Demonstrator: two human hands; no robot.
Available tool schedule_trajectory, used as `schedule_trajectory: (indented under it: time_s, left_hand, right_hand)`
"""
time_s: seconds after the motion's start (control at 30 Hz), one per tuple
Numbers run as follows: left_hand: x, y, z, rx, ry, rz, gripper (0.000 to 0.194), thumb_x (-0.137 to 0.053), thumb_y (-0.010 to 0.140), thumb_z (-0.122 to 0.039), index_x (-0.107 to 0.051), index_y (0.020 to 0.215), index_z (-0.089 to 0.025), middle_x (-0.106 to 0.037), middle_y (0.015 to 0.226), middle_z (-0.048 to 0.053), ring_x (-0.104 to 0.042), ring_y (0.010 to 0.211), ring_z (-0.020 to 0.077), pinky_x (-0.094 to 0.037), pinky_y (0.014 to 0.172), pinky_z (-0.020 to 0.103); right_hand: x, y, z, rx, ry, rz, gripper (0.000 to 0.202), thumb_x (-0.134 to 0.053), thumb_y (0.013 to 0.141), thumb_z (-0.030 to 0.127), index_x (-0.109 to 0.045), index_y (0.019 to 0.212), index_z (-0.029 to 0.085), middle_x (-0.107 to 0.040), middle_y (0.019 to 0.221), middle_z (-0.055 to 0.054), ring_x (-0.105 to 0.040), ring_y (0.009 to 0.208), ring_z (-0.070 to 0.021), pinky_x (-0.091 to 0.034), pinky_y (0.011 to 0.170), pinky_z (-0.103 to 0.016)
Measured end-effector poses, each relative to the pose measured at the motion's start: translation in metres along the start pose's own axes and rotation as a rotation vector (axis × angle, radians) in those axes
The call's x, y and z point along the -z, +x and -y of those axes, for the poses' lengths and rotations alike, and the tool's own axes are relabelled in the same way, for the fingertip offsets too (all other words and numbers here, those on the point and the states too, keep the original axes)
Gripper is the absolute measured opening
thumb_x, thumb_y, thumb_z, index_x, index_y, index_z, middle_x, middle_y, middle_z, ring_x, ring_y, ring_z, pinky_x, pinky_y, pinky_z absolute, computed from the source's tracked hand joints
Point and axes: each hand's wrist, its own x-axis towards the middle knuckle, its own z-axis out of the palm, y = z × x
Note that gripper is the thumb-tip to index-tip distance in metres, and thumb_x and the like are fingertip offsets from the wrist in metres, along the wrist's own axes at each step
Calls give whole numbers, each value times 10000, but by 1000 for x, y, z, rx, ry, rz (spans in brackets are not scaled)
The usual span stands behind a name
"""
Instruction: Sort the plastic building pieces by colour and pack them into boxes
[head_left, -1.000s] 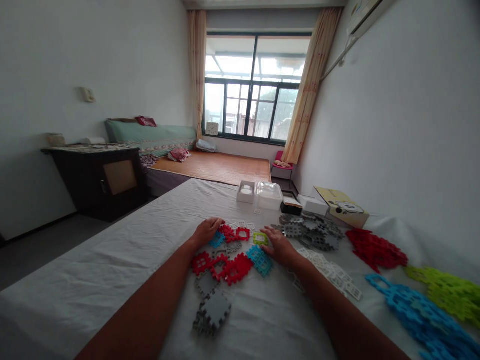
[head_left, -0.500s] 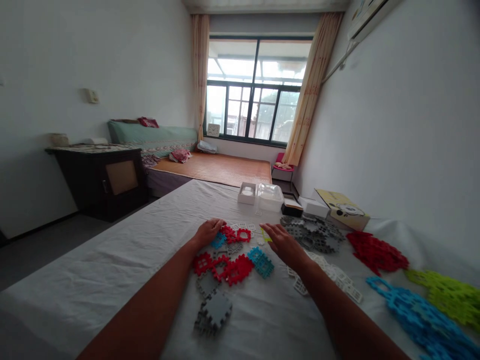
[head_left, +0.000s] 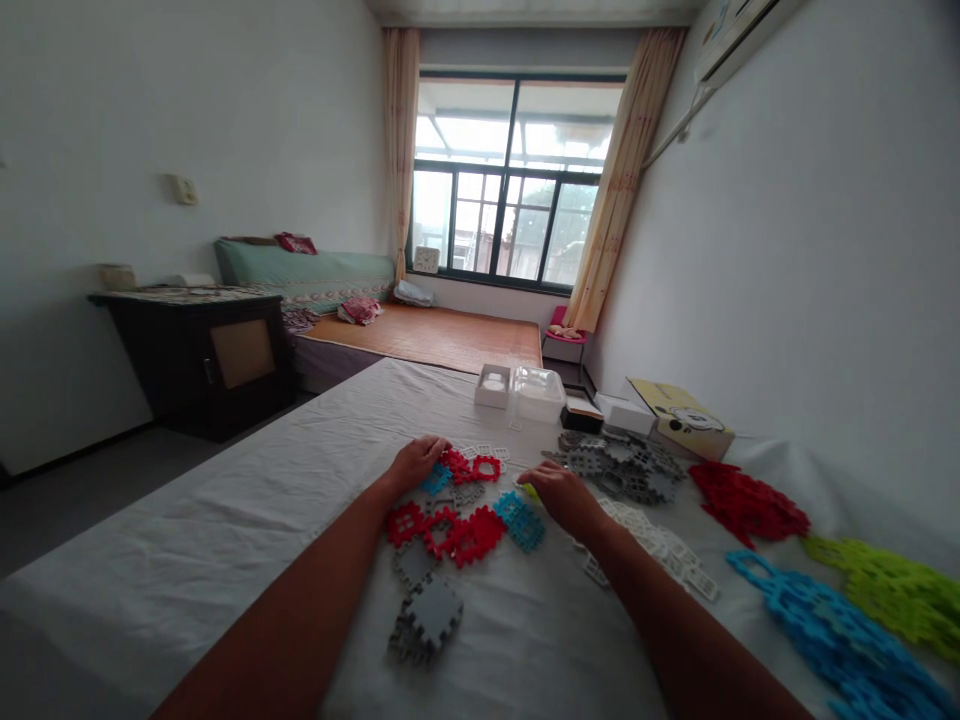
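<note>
My left hand (head_left: 421, 464) rests at the far left edge of a mixed cluster of plastic interlocking tiles, its fingers stretched out beside a blue tile (head_left: 435, 479) and red tiles (head_left: 486, 468). My right hand (head_left: 561, 492) is closed on a yellow-green interlocking tile (head_left: 530, 491), mostly hidden under its fingers. Just in front of it lies a blue tile (head_left: 520, 522). Nearer me are joined-looking red tiles (head_left: 480, 535), and grey tiles (head_left: 433, 612) stacked below them. Small white lattice pieces (head_left: 480, 452) lie behind the cluster.
Sorted piles lie to the right: grey (head_left: 622, 465), white (head_left: 664, 545), red (head_left: 750, 502), blue (head_left: 832, 630) and yellow-green (head_left: 885, 585). Behind stand a white box (head_left: 493, 387), a clear plastic container (head_left: 538, 396), a black box (head_left: 582, 412) and a yellow carton (head_left: 686, 415).
My right hand has drawn slightly toward me with its fingers curled in, and the yellow-green tile has come along. My left hand stays in place.
</note>
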Motion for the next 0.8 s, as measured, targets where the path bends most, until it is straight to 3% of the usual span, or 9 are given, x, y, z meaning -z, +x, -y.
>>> schedule_trajectory:
  time_s: [0.2,0.27,0.37,0.5,0.6,0.67,0.8]
  left_hand:
    - [0,0,1,-8,2,-1,515,-280,856,-447,-693,952,-155,-704,960,73,-624,924,207,-453,813,275]
    - [0,0,1,-23,-1,-2,517,-280,857,-444,-693,953,-149,-704,958,79,-623,920,212,-451,816,283]
    - [0,1,2,-21,-2,1,503,-284,858,-439,-691,951,-158,-703,960,76,-621,916,207,-448,817,281]
    - [-2,2,4,-9,0,4,498,-287,859,-448,-690,953,-171,-703,954,67,-618,918,201,-449,812,271]
    - [-1,3,4,-15,-10,1,504,-291,854,-460,-691,950,-168,-703,957,67,-618,911,207,-450,818,277]
    - [-1,3,5,-16,-22,6,510,-294,851,-473,-690,948,-168,-705,951,65,-619,900,209,-451,821,280]
    - [1,6,8,-9,-41,40,528,-291,845,-508,-682,960,-172,-705,961,59,-616,920,218,-445,845,288]
  right_hand:
    - [2,-2,-15,-209,4,-107,278,-439,882,164,-640,1070,205,-677,1031,-65,-566,998,-193,-442,894,-332]
    - [2,-5,-20,-301,21,-36,303,-551,832,277,-621,1112,186,-668,1048,-94,-574,989,-224,-452,871,-352]
    - [-1,-11,-24,-338,57,110,511,-695,696,374,-599,1154,170,-661,1058,-116,-572,997,-264,-454,854,-370]
    - [-1,-9,-24,-327,184,91,480,-689,684,394,-623,1106,175,-667,1044,-106,-586,976,-261,-446,872,-388]
    - [11,-2,-19,-420,408,-17,482,-614,737,498,-617,1093,174,-680,1009,-104,-622,930,-243,-479,829,-375]
    - [25,1,-14,-431,535,-23,492,-524,799,536,-598,1112,164,-688,997,-102,-643,883,-219,-502,776,-340]
    - [61,-10,-10,-347,376,43,464,-583,767,527,-643,1052,165,-700,965,-80,-643,823,-207,-492,759,-312]
